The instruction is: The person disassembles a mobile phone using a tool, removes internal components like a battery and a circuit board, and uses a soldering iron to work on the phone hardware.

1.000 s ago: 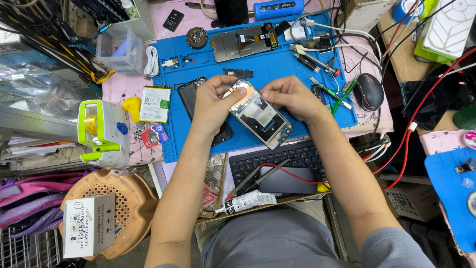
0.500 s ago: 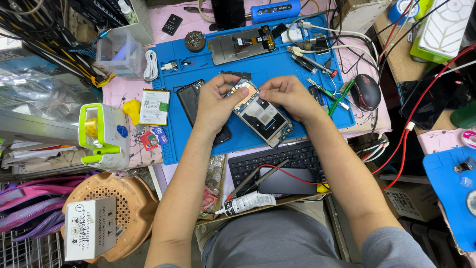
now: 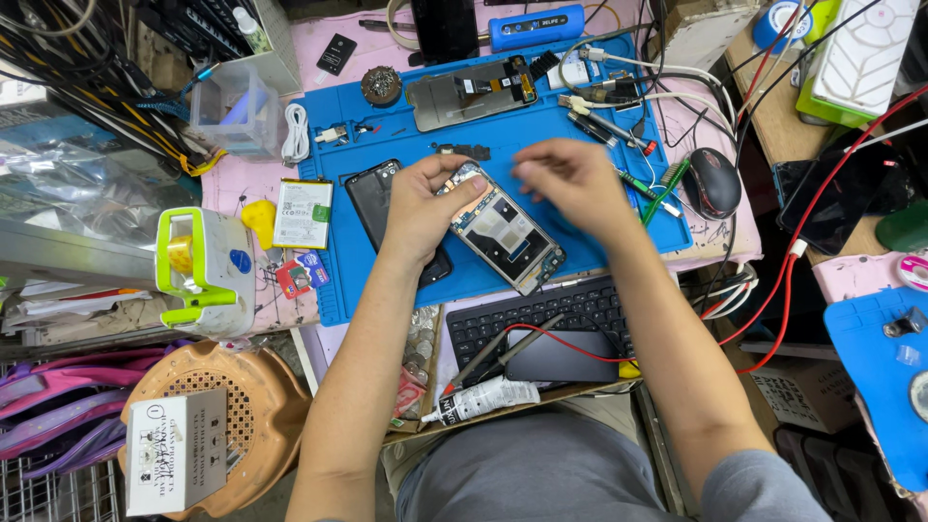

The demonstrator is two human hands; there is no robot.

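Blue work mat [image 3: 387, 280] covers a cluttered pink bench, keyboard [image 3: 541, 324] at its near edge. Change since earlier frame: right hand [image 3: 570, 179] has lifted off the opened phone [image 3: 503, 230] and now hovers just above it, blurred, fingers loosely curled, holding nothing visible. Left hand [image 3: 425, 208] keeps gripping the phone's upper end, over the mat's centre. Clear plastic box [image 3: 232, 111] at mat's far-left corner; contents unclear

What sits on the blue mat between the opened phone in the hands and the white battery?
In the head view, a dark phone lies between the opened phone and white battery.
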